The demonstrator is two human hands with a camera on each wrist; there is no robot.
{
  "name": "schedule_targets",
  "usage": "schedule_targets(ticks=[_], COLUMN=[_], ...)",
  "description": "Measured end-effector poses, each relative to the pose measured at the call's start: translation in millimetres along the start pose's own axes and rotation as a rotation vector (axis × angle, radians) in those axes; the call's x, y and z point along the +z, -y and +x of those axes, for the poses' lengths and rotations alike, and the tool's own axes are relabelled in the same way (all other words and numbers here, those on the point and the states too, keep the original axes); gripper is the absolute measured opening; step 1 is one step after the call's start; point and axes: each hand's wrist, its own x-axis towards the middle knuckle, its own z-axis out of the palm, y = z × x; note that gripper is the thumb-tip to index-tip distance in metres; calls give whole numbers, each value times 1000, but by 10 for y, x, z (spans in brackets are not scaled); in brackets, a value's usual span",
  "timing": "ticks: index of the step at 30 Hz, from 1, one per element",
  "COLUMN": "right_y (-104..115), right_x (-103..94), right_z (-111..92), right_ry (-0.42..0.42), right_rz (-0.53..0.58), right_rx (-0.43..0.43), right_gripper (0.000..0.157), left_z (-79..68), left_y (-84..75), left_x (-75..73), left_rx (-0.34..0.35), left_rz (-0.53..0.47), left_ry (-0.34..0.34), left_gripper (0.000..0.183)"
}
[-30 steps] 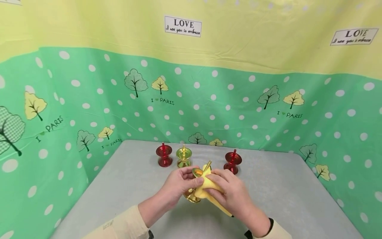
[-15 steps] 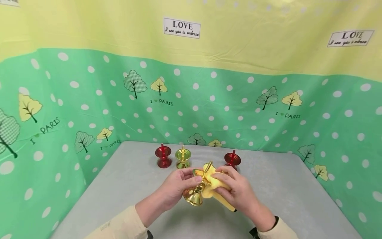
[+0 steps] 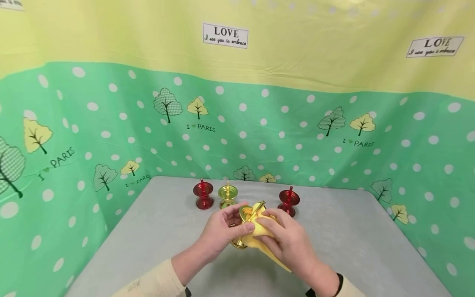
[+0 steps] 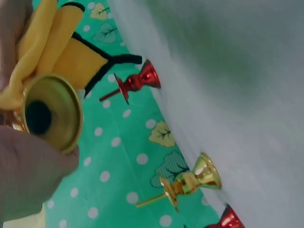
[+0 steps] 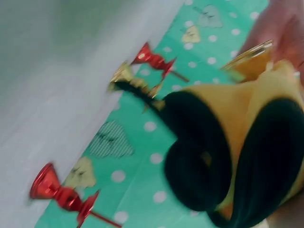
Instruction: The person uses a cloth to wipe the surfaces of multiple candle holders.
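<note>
In the head view my left hand [image 3: 222,227] grips a shiny gold candle holder [image 3: 239,242], tilted above the table with its dish toward the top and a pin sticking out. A yellow cloth [image 3: 261,229] is bunched in my right hand [image 3: 291,239], whose fingers press it around the dish and pin. The left wrist view shows the flared hollow base [image 4: 69,116] of the gold holder, the cloth [image 4: 83,61] behind it. Black edging runs along the folded cloth [image 5: 242,107] in the right wrist view, hiding much of the holder there.
Toward the back of the grey table [image 3: 159,231] stand a red candle holder [image 3: 204,201], a gold candle holder [image 3: 227,192] close beside it, and another red holder [image 3: 288,198] farther right. A green and yellow printed curtain [image 3: 282,132] hangs around the table.
The gold holder tipped more upright, then leaned back again. My right hand slid the cloth right, then returned left over the dish and pin. The standing holders have stayed put.
</note>
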Motion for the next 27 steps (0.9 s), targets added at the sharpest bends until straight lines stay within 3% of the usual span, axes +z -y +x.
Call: schedule_targets(ticks=[5, 8, 11, 16, 19, 22, 27], right_y=[-190, -247, -215, -46, 17, -21, -165], right_x=[-9, -19, -13, 9, 26, 47, 104], right_z=[-33, -63, -74, -50, -15, 12, -18], right_ry=[17, 56, 78, 70, 15, -98, -241], right_rz=[147, 189, 137, -68, -110, -37, 188], right_rx=[-32, -1, 44, 74, 61, 28, -74], right_gripper=[36, 37, 38, 42, 44, 39, 28], left_z=[21, 32, 36, 28, 27, 29, 44], left_y=[-18, -22, -17, 5, 6, -11, -41], left_x=[-95, -122, -82, 93, 143, 86, -108], left_rx=[-19, -24, -18, 55, 80, 82, 62], left_rz=[-87, -121, -119, -2, 31, -24, -98], left_ry=[121, 143, 90, -104, -141, -49, 272], left_gripper=[63, 62, 62, 70, 70, 64, 68])
